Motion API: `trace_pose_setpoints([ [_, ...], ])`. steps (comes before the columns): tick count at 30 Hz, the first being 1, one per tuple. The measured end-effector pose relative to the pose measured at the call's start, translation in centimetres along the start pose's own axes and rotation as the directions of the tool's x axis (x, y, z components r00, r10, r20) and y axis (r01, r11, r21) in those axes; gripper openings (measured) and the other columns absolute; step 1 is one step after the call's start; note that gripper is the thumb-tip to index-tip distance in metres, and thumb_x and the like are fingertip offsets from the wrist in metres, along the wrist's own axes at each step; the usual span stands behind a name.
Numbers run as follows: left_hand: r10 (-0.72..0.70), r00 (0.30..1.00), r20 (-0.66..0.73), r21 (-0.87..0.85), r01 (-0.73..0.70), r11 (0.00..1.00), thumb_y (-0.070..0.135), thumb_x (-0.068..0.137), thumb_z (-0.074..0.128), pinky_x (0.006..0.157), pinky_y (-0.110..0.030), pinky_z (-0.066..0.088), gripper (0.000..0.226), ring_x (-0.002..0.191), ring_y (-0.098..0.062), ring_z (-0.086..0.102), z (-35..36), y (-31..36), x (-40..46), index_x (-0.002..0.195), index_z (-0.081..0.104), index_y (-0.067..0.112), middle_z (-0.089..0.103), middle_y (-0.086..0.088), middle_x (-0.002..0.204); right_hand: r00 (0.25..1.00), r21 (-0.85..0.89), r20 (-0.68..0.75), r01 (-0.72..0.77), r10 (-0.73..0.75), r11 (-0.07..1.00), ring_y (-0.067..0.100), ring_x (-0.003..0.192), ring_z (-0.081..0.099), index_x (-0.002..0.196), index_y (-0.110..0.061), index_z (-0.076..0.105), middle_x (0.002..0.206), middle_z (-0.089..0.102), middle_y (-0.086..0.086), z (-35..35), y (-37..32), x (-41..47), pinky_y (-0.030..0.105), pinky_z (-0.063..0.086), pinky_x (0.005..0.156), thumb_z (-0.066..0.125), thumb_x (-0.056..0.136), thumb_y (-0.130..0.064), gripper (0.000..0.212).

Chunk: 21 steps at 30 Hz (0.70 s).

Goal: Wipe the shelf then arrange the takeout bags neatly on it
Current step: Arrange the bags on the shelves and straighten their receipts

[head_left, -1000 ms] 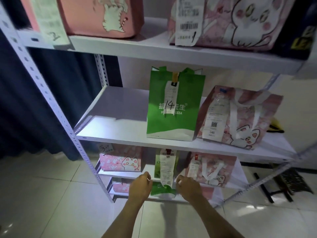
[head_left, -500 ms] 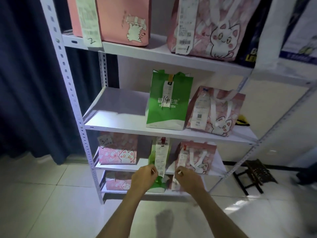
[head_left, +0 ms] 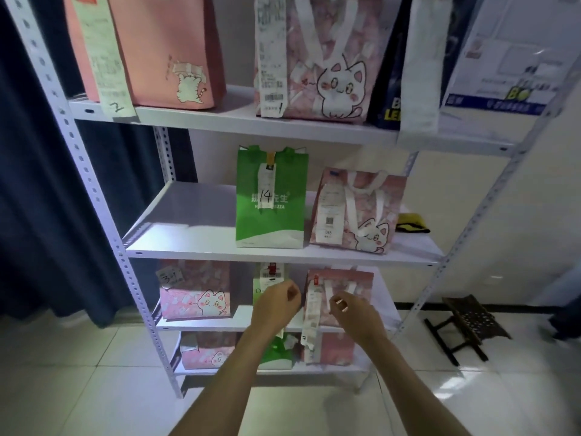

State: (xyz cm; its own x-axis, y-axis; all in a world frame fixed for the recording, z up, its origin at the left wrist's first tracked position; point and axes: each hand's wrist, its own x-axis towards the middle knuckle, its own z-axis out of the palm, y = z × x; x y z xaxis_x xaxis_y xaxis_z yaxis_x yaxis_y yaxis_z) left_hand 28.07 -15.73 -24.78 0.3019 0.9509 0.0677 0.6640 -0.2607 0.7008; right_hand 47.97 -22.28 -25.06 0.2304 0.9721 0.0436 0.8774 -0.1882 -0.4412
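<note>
From the head camera, a white metal shelf rack [head_left: 94,196] with perforated uprights stands against a pale wall, a dark blue curtain [head_left: 41,184] to its left.

Both hands reach toward the third shelf down. The left hand [head_left: 278,305] has its fingers curled in front of a green paper takeout bag with a white receipt clipped on [head_left: 264,280], which stands near the middle of that shelf; whether it actually grips anything cannot be told. The right hand [head_left: 352,311] is curled in front of a pink cat-print takeout bag with white handles [head_left: 342,284] towards the shelf's right end, its fingertips at the handles, though a firm grasp is not clear. A long white receipt strip [head_left: 311,313] hangs from that bag past the shelf's front edge. A second pink cat-print bag marked with a handwritten tag [head_left: 195,291] sits at the left end.

On the shelf above, a tall green paper bag numbered 14 [head_left: 272,199] stands upright at the middle, just beside a pink cat bag with a printed label [head_left: 358,212]; a yellow and black cloth [head_left: 412,226] lies behind at the right end. The left half is bare.

The top shelf carries a salmon-pink bag with a striped cat drawing [head_left: 166,51] and a large pink bag with a white cat face [head_left: 317,58].

A dark wooden stool [head_left: 468,322] stands on the tiled floor to the right.
</note>
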Motion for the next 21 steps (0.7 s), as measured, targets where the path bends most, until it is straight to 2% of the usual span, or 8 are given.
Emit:
trace_pose_setpoints([
  [2, -0.032, 0.999, -0.012, -0.023, 0.032, 0.999, 0.033, 0.098, 0.059, 0.081, -0.033, 0.057, 0.011, 0.086, -0.01, 0.066, 1.2, 1.6, 1.7, 0.098, 0.069, 0.028, 0.07, 0.012, 0.094, 1.0, 0.02, -0.003, -0.003, 0.003, 1.0, 0.01, 0.081, 0.07, 0.11, -0.024, 0.069, 0.097, 0.076, -0.005, -0.9, 2.0, 1.2, 0.015, 0.047, 0.065, 0.051, 0.103, -0.034, 0.022],
  [5, -0.086, 0.995, -0.043, -0.127, 0.08, 0.989, 0.028, 0.099, 0.059, 0.082, -0.028, 0.052, 0.008, 0.089, -0.009, 0.064, 2.8, 4.6, 4.2, 0.099, 0.067, 0.027, 0.067, 0.015, 0.093, 1.0, 0.062, -0.013, -0.003, 0.003, 0.998, 0.013, 0.076, 0.069, 0.106, -0.019, 0.071, 0.094, 0.076, 0.0, -2.6, 4.9, 3.1, 0.014, 0.041, 0.058, 0.051, 0.104, -0.032, 0.024],
  [8, -0.118, 0.986, -0.116, -0.166, 0.098, 0.981, 0.024, 0.099, 0.059, 0.074, -0.023, 0.044, 0.008, 0.09, -0.01, 0.062, 4.0, 6.8, 6.4, 0.094, 0.063, 0.028, 0.064, 0.016, 0.091, 0.999, 0.14, -0.035, 0.001, 0.004, 0.99, 0.013, 0.079, 0.065, 0.109, -0.021, 0.072, 0.099, 0.076, -0.002, -4.4, 7.5, 5.2, 0.026, 0.05, 0.068, 0.053, 0.103, -0.03, 0.022],
  [12, -0.141, 0.969, -0.205, -0.146, 0.112, 0.983, 0.022, 0.099, 0.059, 0.069, -0.017, 0.041, 0.009, 0.093, -0.009, 0.061, 5.2, 8.2, 8.6, 0.105, 0.066, 0.024, 0.063, 0.008, 0.109, 0.998, 0.215, -0.066, -0.008, 0.022, 0.977, 0.016, 0.086, 0.069, 0.113, -0.026, 0.067, 0.102, 0.075, -0.003, -5.1, 10.4, 7.9, 0.041, 0.059, 0.078, 0.051, 0.102, -0.03, 0.02],
  [15, -0.12, 0.97, -0.213, -0.16, 0.086, 0.983, 0.023, 0.099, 0.061, 0.085, -0.028, 0.054, 0.008, 0.098, -0.013, 0.064, 5.6, 9.1, 10.4, 0.104, 0.067, 0.024, 0.057, 0.005, 0.121, 0.993, 0.241, -0.116, 0.003, 0.026, 0.971, 0.014, 0.087, 0.067, 0.116, -0.024, 0.067, 0.116, 0.069, -0.002, -5.7, 11.5, 9.5, 0.041, 0.059, 0.081, 0.055, 0.101, -0.026, 0.02],
  [17, -0.091, 0.975, -0.202, -0.156, 0.059, 0.986, 0.022, 0.098, 0.062, 0.096, -0.036, 0.055, 0.008, 0.102, -0.014, 0.063, 5.8, 9.6, 11.5, 0.105, 0.067, 0.022, 0.051, 0.004, 0.126, 0.986, 0.268, -0.161, 0.01, 0.035, 0.963, 0.011, 0.083, 0.064, 0.122, -0.022, 0.066, 0.128, 0.059, -0.002, -6.2, 12.3, 10.4, 0.039, 0.058, 0.079, 0.058, 0.099, -0.023, 0.024],
  [18, -0.074, 0.976, -0.204, -0.144, 0.045, 0.989, 0.021, 0.098, 0.063, 0.096, -0.033, 0.055, 0.009, 0.101, -0.012, 0.062, 5.9, 9.8, 12.0, 0.106, 0.067, 0.021, 0.048, 0.004, 0.129, 0.983, 0.27, -0.179, 0.006, 0.044, 0.963, 0.011, 0.08, 0.063, 0.123, -0.022, 0.065, 0.132, 0.054, -0.001, -6.4, 12.7, 10.9, 0.039, 0.058, 0.076, 0.058, 0.099, -0.022, 0.025],
  [21, -0.08, 0.97, -0.229, -0.127, 0.052, 0.991, 0.014, 0.097, 0.063, 0.081, -0.016, 0.051, 0.017, 0.091, -0.001, 0.059, 6.3, 10.2, 13.4, 0.113, 0.067, 0.018, 0.041, 0.001, 0.14, 0.97, 0.281, -0.228, -0.021, 0.089, 0.959, 0.018, 0.078, 0.067, 0.122, -0.018, 0.063, 0.14, 0.044, 0.003, -6.9, 14.0, 12.4, 0.04, 0.06, 0.068, 0.058, 0.099, -0.018, 0.024],
])
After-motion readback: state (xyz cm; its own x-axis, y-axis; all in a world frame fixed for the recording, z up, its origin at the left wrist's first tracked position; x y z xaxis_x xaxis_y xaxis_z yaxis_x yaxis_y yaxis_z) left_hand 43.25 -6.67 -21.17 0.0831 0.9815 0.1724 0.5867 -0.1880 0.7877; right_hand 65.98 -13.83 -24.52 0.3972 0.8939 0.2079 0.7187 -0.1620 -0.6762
